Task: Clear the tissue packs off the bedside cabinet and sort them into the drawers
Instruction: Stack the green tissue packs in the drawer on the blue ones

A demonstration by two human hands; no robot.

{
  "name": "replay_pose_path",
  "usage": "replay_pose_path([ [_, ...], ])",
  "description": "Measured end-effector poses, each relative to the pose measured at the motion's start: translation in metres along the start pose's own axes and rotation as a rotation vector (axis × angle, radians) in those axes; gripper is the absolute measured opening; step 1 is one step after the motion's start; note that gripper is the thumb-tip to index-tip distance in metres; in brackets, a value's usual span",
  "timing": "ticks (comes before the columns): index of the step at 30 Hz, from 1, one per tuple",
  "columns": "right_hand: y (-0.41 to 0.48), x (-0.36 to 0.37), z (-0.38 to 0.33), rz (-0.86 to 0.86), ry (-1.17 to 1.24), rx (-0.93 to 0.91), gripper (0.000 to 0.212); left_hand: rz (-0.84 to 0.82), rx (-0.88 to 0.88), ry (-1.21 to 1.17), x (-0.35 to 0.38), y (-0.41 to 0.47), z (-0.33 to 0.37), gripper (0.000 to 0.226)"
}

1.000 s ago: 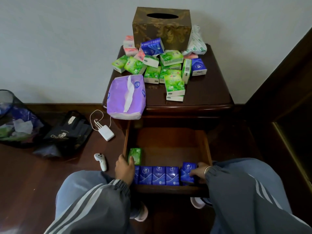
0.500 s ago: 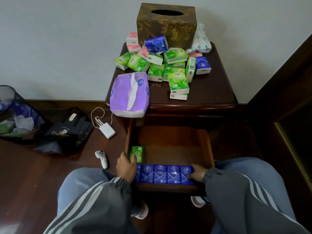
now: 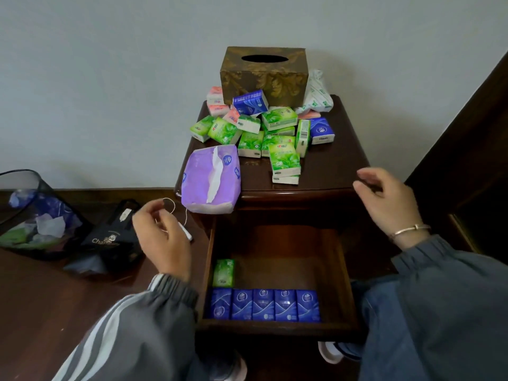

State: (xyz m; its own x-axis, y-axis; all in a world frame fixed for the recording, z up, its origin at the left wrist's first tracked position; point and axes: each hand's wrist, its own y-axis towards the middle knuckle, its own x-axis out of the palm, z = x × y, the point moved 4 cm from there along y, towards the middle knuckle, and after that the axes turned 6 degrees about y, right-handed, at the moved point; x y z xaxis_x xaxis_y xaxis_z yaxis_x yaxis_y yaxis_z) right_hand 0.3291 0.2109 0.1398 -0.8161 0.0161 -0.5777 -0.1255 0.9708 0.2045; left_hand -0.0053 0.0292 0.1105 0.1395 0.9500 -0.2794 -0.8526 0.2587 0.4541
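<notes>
Left hand (image 3: 165, 237) over half-hidden charger (image 3: 187, 233)

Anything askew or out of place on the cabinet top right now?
Yes: the large purple tissue pack hangs over the cabinet's front-left edge above the open drawer, with a tissue trailing from its slit. It might tip off.

Before you: glossy dark wood cabinet (image 3: 330, 171), drawer (image 3: 286, 259) of smoother reddish wood, shiny plastic-wrapped tissue packs (image 3: 264, 305), soft purple plastic tissue bag (image 3: 203, 185), metal bracelet (image 3: 409, 231), matt cloth sleeves (image 3: 439, 312).
</notes>
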Motion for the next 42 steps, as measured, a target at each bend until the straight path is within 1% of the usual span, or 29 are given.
replay_pose_path([
  [1,0.017,0.002,0.002,0.016,-0.09,0.003,0.039,-0.01,0.065,-0.043,0.005,0.004,0.022,0.024],
  [3,0.041,0.023,0.011,-0.081,-0.261,0.052,0.058,-0.115,0.2,-0.089,0.027,0.002,0.067,0.022],
  [4,0.046,0.036,0.017,-0.128,-0.352,0.072,0.062,-0.208,0.26,-0.089,0.042,-0.003,0.087,0.021],
  [6,0.046,0.054,0.027,-0.122,-0.519,0.049,0.062,-0.446,0.308,-0.047,0.082,-0.017,0.116,0.021],
  [8,0.044,0.06,0.032,-0.067,-0.574,0.017,0.061,-0.638,0.231,0.056,0.122,-0.03,0.126,0.031],
  [10,0.045,0.059,0.035,-0.059,-0.579,0.018,0.061,-0.75,0.04,0.17,0.153,-0.035,0.12,0.048],
  [12,0.047,0.059,0.037,-0.062,-0.592,0.019,0.061,-0.836,-0.162,0.235,0.176,-0.038,0.112,0.065],
  [13,0.047,0.059,0.036,-0.067,-0.594,0.021,0.061,-0.881,-0.221,0.24,0.184,-0.039,0.11,0.07],
  [14,0.046,0.06,0.037,-0.071,-0.594,0.025,0.061,-0.93,-0.269,0.206,0.192,-0.039,0.11,0.068],
  [17,0.045,0.061,0.037,-0.066,-0.592,0.026,0.061,-1.091,-0.399,0.054,0.202,-0.035,0.111,0.046],
  [18,0.045,0.061,0.036,-0.068,-0.585,0.029,0.06,-1.145,-0.414,0.065,0.201,-0.033,0.11,0.046],
  [20,0.047,0.06,0.037,-0.088,-0.551,0.048,0.06,-1.219,-0.415,0.148,0.197,-0.032,0.102,0.054],
  [22,0.051,0.058,0.037,-0.101,-0.436,0.109,0.057,-1.275,-0.435,0.132,0.191,-0.038,0.097,0.058],
  [23,0.053,0.055,0.035,-0.071,-0.339,0.141,0.052,-1.289,-0.446,0.087,0.188,-0.043,0.094,0.059],
  [24,0.056,0.051,0.031,-0.007,-0.235,0.153,0.047,-1.287,-0.448,0.046,0.186,-0.046,0.091,0.063],
  [26,0.064,0.046,0.011,0.165,-0.092,0.117,0.038,-1.243,-0.45,-0.025,0.183,-0.049,0.084,0.07],
  [27,0.072,0.047,-0.002,0.211,-0.057,0.088,0.038,-1.205,-0.463,-0.066,0.183,-0.049,0.08,0.067],
  [28,0.082,0.051,-0.015,0.206,-0.03,0.076,0.04,-1.171,-0.489,-0.109,0.183,-0.048,0.076,0.061],
  [30,0.105,0.065,-0.039,0.079,-0.036,0.136,0.053,-1.133,-0.545,-0.179,0.184,-0.046,0.071,0.055],
  [32,0.123,0.081,-0.053,-0.066,-0.12,0.226,0.066,-1.122,-0.567,-0.209,0.182,-0.045,0.07,0.059],
  [33,0.13,0.088,-0.056,-0.114,-0.149,0.251,0.066,-1.119,-0.57,-0.215,0.182,-0.044,0.07,0.06],
  [36,0.139,0.098,-0.057,-0.175,-0.206,0.296,0.044,-1.117,-0.598,-0.252,0.181,-0.043,0.067,0.061],
  [39,0.135,0.086,-0.053,-0.112,-0.216,0.306,0.019,-1.102,-0.621,-0.3,0.181,-0.044,0.068,0.058],
  [41,0.126,0.073,-0.048,-0.057,-0.105,0.284,0.019,-1.064,-0.647,-0.365,0.179,-0.044,0.072,0.057],
  [42,0.12,0.067,-0.047,-0.058,0.007,0.271,0.02,-1.05,-0.664,-0.417,0.177,-0.043,0.074,0.057],
])
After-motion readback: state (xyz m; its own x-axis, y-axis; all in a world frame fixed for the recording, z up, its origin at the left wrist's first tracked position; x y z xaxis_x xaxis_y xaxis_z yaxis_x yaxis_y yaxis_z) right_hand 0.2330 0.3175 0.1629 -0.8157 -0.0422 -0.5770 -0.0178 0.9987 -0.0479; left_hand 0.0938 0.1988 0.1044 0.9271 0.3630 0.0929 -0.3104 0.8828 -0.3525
